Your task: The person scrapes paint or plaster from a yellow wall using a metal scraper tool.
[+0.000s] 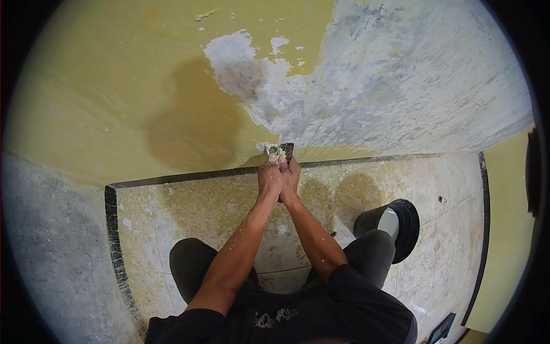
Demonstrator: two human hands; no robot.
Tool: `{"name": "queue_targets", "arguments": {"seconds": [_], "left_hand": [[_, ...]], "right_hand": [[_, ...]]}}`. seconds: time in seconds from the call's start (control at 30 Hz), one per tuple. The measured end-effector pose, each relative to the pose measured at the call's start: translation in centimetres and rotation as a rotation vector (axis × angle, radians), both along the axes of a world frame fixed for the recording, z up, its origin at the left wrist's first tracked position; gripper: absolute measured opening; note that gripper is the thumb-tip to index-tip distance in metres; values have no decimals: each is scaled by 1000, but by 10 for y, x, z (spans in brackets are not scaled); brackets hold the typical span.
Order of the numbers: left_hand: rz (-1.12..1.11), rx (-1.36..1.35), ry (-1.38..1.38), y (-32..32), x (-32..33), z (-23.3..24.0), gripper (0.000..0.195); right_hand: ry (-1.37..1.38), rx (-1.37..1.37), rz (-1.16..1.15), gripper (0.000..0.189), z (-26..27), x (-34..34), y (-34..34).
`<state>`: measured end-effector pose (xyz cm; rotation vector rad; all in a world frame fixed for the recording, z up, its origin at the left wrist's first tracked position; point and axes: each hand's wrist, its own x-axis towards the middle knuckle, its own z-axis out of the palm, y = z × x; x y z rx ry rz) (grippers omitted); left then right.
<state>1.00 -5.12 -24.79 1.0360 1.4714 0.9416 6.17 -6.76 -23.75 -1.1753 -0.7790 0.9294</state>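
Both of my hands are together on a paint scraper [281, 149], whose blade carries flakes of paint and meets the lower part of the wall. My left hand [270, 178] wraps the tool from the left, with fingertips on the blade. From the right, my right hand [291, 176] closes around it; most of the handle is hidden between the palms. Yellow paint [180, 124] covers the wall to the left. A ragged edge divides it from the bared grey-white plaster [386, 94] on the right. Specks of paint dot both forearms.
Paint flakes [206, 202] litter the tiled floor along the dark baseboard [206, 175]. Beside my right knee stands a black bucket [408, 232] with whitish contents. A small object [442, 199] lies farther right. At lower right is a dark flat object [441, 329]. A scraped grey wall [51, 241] bounds the left.
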Motion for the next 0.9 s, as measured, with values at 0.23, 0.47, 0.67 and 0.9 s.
{"name": "queue_targets", "arguments": {"seconds": [0.23, 0.47, 0.67, 0.9], "left_hand": [[93, -5, -76, 0, -3, 40, 29], [-51, 169, 215, 8, -15, 81, 34], [74, -49, -73, -19, -6, 43, 33], [86, -154, -162, -17, 5, 38, 35]], "right_hand": [[-20, -52, 7, 19, 22, -1, 6], [-83, 120, -35, 24, 56, -17, 18], [36, 22, -23, 22, 9, -12, -8], [29, 0, 39, 24, -2, 2, -7]]}}
